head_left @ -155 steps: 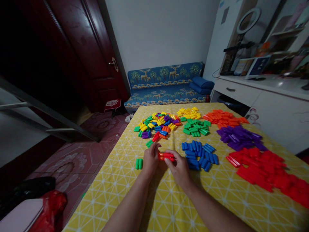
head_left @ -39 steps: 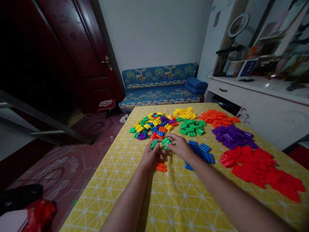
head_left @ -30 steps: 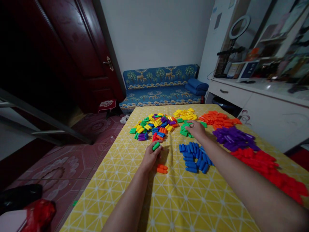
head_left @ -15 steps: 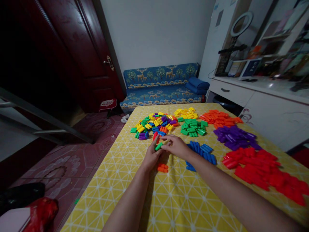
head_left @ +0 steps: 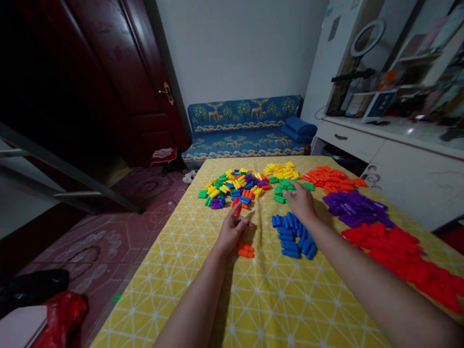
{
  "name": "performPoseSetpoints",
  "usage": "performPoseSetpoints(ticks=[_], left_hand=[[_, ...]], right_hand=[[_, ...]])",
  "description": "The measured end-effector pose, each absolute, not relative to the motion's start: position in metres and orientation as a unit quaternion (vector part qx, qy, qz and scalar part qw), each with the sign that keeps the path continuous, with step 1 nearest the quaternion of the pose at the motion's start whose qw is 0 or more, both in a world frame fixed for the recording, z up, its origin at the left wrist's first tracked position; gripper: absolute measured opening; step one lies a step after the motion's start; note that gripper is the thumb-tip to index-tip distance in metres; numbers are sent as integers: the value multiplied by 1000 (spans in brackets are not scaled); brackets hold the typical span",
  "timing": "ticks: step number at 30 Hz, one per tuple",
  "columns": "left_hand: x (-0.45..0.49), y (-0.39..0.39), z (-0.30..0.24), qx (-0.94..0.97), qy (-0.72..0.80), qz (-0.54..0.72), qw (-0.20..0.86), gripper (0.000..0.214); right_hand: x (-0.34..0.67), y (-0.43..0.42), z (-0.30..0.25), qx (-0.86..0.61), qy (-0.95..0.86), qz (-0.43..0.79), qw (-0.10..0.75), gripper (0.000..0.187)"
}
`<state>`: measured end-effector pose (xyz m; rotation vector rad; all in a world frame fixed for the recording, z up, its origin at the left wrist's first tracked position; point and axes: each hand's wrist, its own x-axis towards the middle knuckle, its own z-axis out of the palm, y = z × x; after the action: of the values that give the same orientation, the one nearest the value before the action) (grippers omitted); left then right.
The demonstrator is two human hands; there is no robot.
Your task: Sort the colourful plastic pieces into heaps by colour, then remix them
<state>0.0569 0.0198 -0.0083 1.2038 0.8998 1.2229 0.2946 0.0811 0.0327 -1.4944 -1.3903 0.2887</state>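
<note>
Small plastic building pieces lie in colour groups on the table. My left hand point(head_left: 232, 231) rests over the cloth with its fingers apart, the index fingertip at a red piece point(head_left: 237, 207) on the near edge of the mixed-colour pile point(head_left: 235, 183). An orange piece point(head_left: 246, 250) lies just below that hand. Over the green pile point(head_left: 280, 192) my right hand point(head_left: 302, 202) reaches down, thumb and index finger apart among the green pieces. It covers part of that pile. Blue pieces point(head_left: 290, 244) lie nearer to me, left of my right forearm.
Yellow point(head_left: 282, 170), orange point(head_left: 329, 179), purple point(head_left: 355, 207) and red pieces point(head_left: 402, 261) form piles along the far and right sides of the yellow-patterned tablecloth point(head_left: 174, 285). Beyond stands a blue sofa point(head_left: 235, 140); a white cabinet point(head_left: 409, 169) is at the right.
The green piece between my hands has left my left hand. My right hand has moved away and to the right, onto the green pile, uncovering the blue pieces. The left stays nearly in place.
</note>
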Motion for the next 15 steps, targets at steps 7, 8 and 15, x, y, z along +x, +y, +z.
performPoseSetpoints(ticks=[7,8,15], left_hand=[[55,24,-12,472,393,557,559,76],[54,25,-13,468,396,568,549,72],[49,33,-22,583,465,600,288,22]], right_hand=[[229,-4,30,-526,-753,194,345,20],[217,-20,29,-520,-773,210,296,23],[186,-66,13,-535,-790,178,241,28]])
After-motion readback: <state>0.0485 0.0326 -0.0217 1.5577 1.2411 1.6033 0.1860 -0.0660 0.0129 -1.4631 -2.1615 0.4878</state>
